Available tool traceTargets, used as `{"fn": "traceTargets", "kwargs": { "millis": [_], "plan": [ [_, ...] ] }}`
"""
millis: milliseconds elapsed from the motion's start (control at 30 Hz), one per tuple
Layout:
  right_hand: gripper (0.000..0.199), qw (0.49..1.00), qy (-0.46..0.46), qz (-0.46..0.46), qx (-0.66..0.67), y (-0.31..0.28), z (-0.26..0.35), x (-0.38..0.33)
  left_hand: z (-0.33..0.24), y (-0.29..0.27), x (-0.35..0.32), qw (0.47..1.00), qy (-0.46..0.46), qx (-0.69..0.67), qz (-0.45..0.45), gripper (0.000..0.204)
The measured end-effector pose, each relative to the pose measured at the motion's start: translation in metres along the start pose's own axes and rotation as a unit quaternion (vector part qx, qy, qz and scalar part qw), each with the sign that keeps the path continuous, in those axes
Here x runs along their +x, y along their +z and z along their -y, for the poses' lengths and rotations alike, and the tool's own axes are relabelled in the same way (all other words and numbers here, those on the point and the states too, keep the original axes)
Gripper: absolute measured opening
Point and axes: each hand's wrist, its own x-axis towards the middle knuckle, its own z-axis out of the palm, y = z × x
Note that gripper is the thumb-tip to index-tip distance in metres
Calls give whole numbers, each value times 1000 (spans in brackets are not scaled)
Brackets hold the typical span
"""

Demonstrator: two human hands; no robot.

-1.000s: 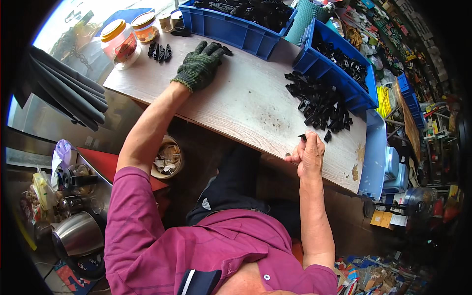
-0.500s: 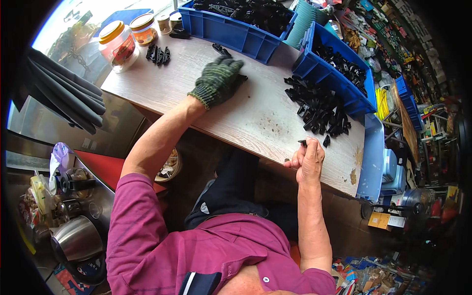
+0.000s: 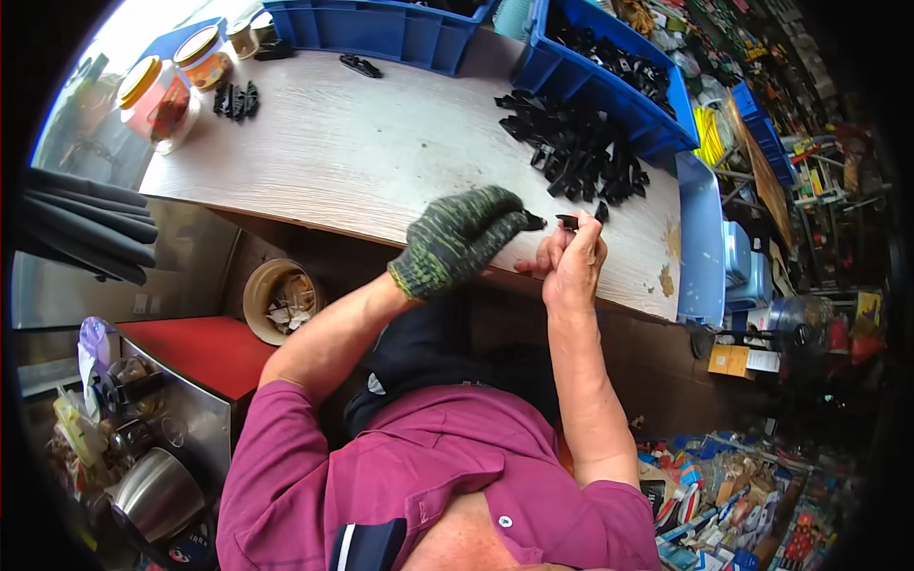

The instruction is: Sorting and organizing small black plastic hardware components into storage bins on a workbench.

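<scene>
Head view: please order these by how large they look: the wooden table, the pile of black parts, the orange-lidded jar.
1. wooden table
2. pile of black parts
3. orange-lidded jar

Fisheye bending shrinks things near the rim, so the jar's true size is unsure.

The small black part (image 3: 568,221) is mostly hidden by both hands' fingers (image 3: 562,243) (shape unclear).

Daylit pale wooden workbench (image 3: 362,152) beside cluttered shelves (image 3: 762,105).

Bare tabletop (image 3: 352,143) left of the hands; black parts heap (image 3: 576,152) just beyond
</scene>
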Motion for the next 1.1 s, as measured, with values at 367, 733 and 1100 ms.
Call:
{"fn": "traceTargets", "kwargs": {
  "millis": [367,733,1100],
  "plan": [
    [31,995,-89,-26,-25,-15,-21,7,-23,37,5,988,-151,-17,26,23],
    [27,994,-79,-69,-22,-10,-17,2,-8,54,0,993,-89,75,29,26],
    [28,991,-126,-40,-26,-8,-16,-5,-13,72,-7,984,6,172,-32,39]
  ]
}}
